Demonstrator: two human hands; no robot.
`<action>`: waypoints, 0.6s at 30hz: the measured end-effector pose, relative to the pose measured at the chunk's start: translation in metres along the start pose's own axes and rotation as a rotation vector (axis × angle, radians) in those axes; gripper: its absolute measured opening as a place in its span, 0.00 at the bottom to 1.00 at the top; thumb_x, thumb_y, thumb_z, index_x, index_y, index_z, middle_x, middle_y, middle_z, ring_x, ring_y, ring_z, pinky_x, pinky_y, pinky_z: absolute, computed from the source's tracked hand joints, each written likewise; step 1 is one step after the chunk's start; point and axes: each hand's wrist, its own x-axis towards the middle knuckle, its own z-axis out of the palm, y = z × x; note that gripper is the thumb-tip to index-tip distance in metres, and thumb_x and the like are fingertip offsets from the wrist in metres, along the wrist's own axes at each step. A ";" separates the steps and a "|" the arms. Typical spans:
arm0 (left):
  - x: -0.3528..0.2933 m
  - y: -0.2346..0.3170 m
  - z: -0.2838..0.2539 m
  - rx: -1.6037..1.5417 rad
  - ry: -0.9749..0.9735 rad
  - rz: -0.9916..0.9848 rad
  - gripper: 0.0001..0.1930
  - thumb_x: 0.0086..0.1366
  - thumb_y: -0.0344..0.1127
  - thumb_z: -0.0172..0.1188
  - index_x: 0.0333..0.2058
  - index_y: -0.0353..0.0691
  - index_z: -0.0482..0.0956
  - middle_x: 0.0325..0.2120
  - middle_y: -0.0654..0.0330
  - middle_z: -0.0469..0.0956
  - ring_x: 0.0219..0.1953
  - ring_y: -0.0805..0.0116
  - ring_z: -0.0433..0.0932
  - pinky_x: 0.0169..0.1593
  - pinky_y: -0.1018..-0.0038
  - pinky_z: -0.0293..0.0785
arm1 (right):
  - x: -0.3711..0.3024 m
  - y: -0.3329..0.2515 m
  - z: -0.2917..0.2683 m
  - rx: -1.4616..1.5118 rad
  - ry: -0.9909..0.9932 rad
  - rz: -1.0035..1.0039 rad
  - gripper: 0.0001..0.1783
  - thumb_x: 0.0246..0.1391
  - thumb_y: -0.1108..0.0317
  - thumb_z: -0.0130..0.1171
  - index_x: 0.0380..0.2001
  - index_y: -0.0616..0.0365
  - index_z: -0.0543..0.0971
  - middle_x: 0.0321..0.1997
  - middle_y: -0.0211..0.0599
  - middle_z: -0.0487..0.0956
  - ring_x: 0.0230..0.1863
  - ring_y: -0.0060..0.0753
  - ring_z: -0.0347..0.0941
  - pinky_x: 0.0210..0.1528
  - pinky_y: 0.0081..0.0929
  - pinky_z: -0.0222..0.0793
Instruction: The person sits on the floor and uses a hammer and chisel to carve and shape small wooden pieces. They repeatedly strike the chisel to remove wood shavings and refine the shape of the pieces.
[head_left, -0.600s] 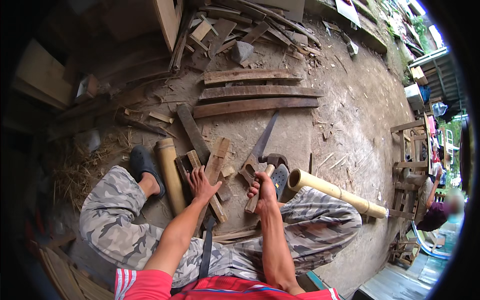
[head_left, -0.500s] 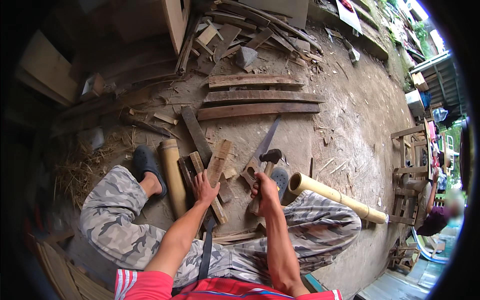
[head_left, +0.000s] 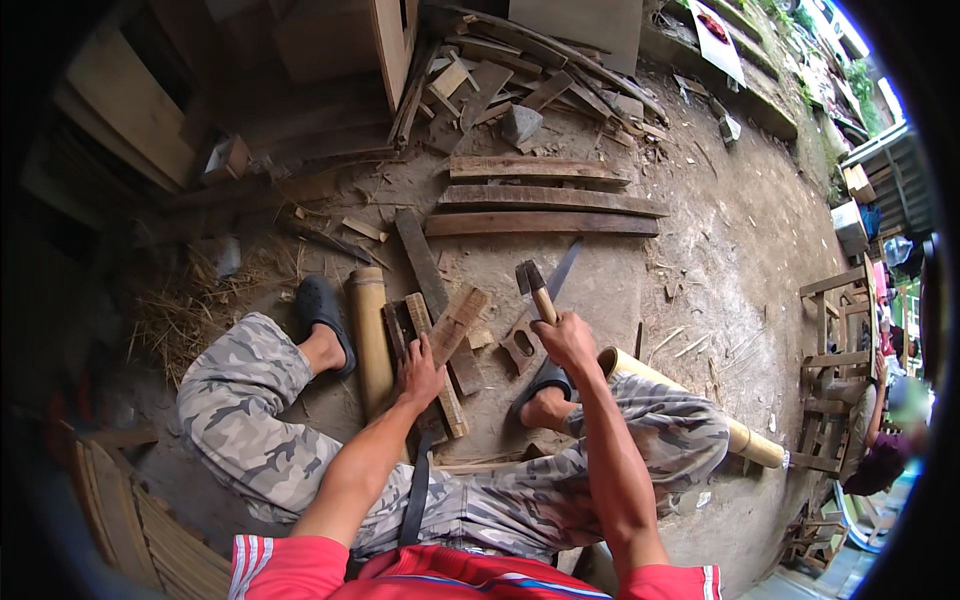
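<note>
And here the right hand (head_left: 568, 340) is closing tightly, fingers fully wrapped round the handle of a hammer (head_left: 544, 304), whose dark head is pointing away from the body. Over to the left hand (head_left: 420, 378): it is lying across the near end of a short wooden block (head_left: 464, 318), fingers half bent; whether they are gripping underneath, I cannot tell. That block is slanting, far end toward the right, over a pale batten (head_left: 455, 412) and a long dark plank (head_left: 412, 245), all of it sitting on the ground (head_left: 600, 285) between the person's feet.

Beside the batten's left edge, a bamboo length (head_left: 369, 320) is lying near the left clog (head_left: 320, 315). A handsaw (head_left: 521, 346) is resting just right of the block, blade running toward the three boards (head_left: 540, 198). A second bamboo piece (head_left: 750, 440) is stretching past the right knee. Toward the ground's far edge, scrap wood (head_left: 485, 85) is piling up behind a grey stone (head_left: 521, 124); at its right edge, another person (head_left: 876, 468) is staying beside a wooden frame (head_left: 822, 362).
</note>
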 end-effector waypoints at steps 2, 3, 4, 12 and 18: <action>0.008 0.002 -0.002 0.075 -0.012 -0.017 0.47 0.57 0.43 0.66 0.67 0.32 0.48 0.56 0.52 0.62 0.58 0.51 0.64 0.56 0.53 0.65 | 0.007 0.006 0.006 0.047 0.028 -0.038 0.19 0.45 0.56 0.57 0.28 0.65 0.80 0.22 0.52 0.79 0.28 0.49 0.79 0.36 0.41 0.72; 0.011 0.007 -0.002 0.138 -0.074 -0.019 0.47 0.57 0.43 0.66 0.67 0.32 0.47 0.56 0.52 0.62 0.58 0.52 0.64 0.55 0.54 0.66 | 0.010 0.012 0.009 0.064 0.041 -0.051 0.19 0.45 0.57 0.57 0.27 0.65 0.80 0.20 0.51 0.78 0.26 0.48 0.79 0.35 0.40 0.72; 0.015 0.012 -0.004 0.201 -0.137 -0.020 0.47 0.57 0.43 0.65 0.67 0.31 0.47 0.56 0.52 0.62 0.58 0.53 0.64 0.55 0.55 0.66 | 0.013 0.017 0.011 0.083 0.028 -0.041 0.18 0.46 0.57 0.58 0.27 0.65 0.80 0.18 0.46 0.77 0.22 0.42 0.77 0.30 0.37 0.71; 0.058 0.014 -0.056 0.346 -0.431 0.108 0.33 0.52 0.53 0.66 0.49 0.33 0.76 0.50 0.45 0.76 0.52 0.49 0.76 0.53 0.56 0.73 | 0.024 0.013 0.032 0.321 0.018 -0.036 0.16 0.51 0.60 0.60 0.22 0.65 0.76 0.12 0.34 0.72 0.12 0.30 0.69 0.16 0.32 0.63; 0.082 -0.011 -0.104 0.159 -0.304 0.190 0.27 0.57 0.50 0.62 0.46 0.32 0.76 0.43 0.43 0.79 0.48 0.46 0.77 0.52 0.55 0.72 | 0.028 0.004 0.039 0.441 -0.053 0.030 0.15 0.52 0.62 0.61 0.21 0.60 0.72 0.14 0.30 0.69 0.12 0.26 0.66 0.15 0.29 0.60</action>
